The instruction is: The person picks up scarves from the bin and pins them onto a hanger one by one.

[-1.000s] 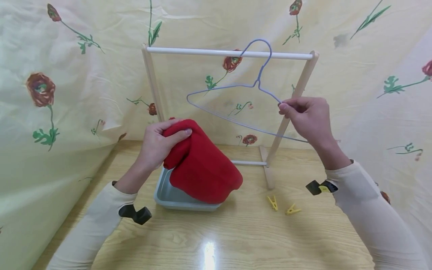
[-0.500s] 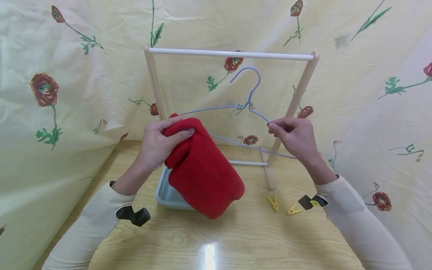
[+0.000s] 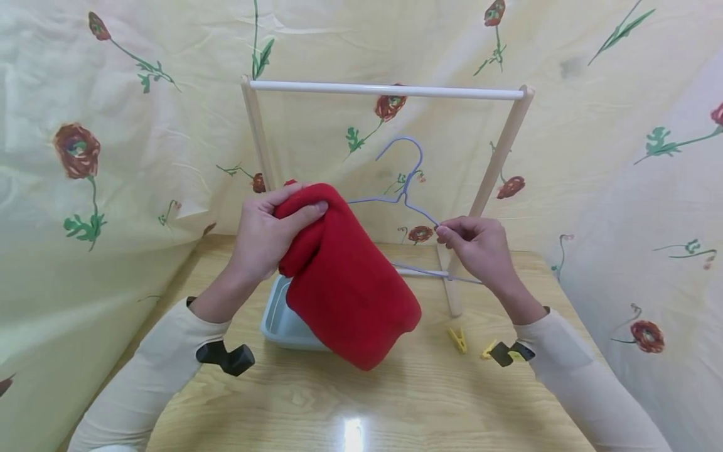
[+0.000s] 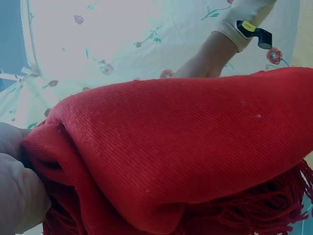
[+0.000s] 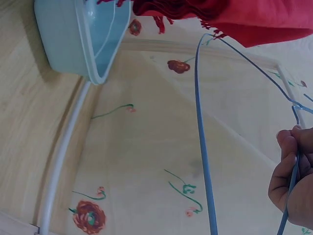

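In the head view, my left hand (image 3: 262, 229) grips one end of a folded red scarf (image 3: 353, 282), thumb on top, and the rest of it slants down to the right. Fringe on the scarf (image 4: 186, 142) shows along its lower edge in the left wrist view. My right hand (image 3: 479, 249) pinches the right shoulder of a blue wire hanger (image 3: 408, 183), its hook upright below the rack's top bar. The hanger's left part is hidden behind the scarf. In the right wrist view, the hanger wire (image 5: 202, 132) forms a long loop beneath the scarf.
A rack with a white top bar (image 3: 384, 90) and wooden legs stands at the back. Under the scarf sits a light blue basin (image 3: 277, 326), partly covered. Two yellow clothespins (image 3: 459, 341) lie on the wooden table (image 3: 282, 408) at right. Floral cloth hangs around.
My right hand has lowered the hanger and moved it left; its hook dropped from the top bar's height to below it. The scarf's lower end swung down and slightly right.
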`<state>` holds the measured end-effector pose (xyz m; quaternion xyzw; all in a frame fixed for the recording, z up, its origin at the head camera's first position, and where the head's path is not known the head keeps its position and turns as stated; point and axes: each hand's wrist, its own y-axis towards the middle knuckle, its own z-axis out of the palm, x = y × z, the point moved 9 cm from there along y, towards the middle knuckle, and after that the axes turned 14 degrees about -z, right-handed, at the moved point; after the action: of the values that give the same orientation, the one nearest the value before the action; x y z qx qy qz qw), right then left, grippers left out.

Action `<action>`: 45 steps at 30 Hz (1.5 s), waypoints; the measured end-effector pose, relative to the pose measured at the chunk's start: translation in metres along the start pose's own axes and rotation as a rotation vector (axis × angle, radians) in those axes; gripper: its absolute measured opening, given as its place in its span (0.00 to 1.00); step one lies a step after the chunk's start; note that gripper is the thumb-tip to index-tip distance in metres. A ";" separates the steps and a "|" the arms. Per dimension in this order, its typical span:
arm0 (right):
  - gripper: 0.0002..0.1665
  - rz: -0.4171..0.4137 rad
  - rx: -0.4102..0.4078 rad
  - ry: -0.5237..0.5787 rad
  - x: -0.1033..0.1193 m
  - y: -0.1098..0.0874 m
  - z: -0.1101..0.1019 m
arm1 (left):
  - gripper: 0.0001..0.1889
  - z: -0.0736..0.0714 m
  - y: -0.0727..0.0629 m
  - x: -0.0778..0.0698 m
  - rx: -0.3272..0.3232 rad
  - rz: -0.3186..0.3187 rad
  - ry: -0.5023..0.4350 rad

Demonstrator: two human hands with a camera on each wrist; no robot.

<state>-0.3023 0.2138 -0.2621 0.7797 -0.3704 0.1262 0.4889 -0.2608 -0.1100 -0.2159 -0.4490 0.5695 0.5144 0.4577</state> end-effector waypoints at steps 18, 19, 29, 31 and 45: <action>0.07 0.065 0.028 0.101 -0.019 -0.023 0.041 | 0.17 0.001 0.019 0.006 -0.099 -0.006 -0.201; 0.07 0.070 0.026 0.108 -0.019 -0.023 0.042 | 0.17 0.002 0.020 0.007 -0.105 -0.007 -0.209; 0.09 0.079 0.035 0.148 -0.017 -0.022 0.053 | 0.16 0.006 0.025 0.017 -0.134 0.016 -0.292; 0.09 0.075 0.038 0.164 -0.016 -0.022 0.056 | 0.16 0.007 0.025 0.017 -0.139 0.031 -0.302; 0.08 0.075 0.064 0.218 0.006 -0.016 0.066 | 0.18 0.024 0.022 0.022 -0.122 0.061 -0.210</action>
<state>-0.2981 0.1582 -0.3021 0.7621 -0.3398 0.2400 0.4961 -0.2848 -0.0858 -0.2348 -0.4024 0.4994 0.6060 0.4706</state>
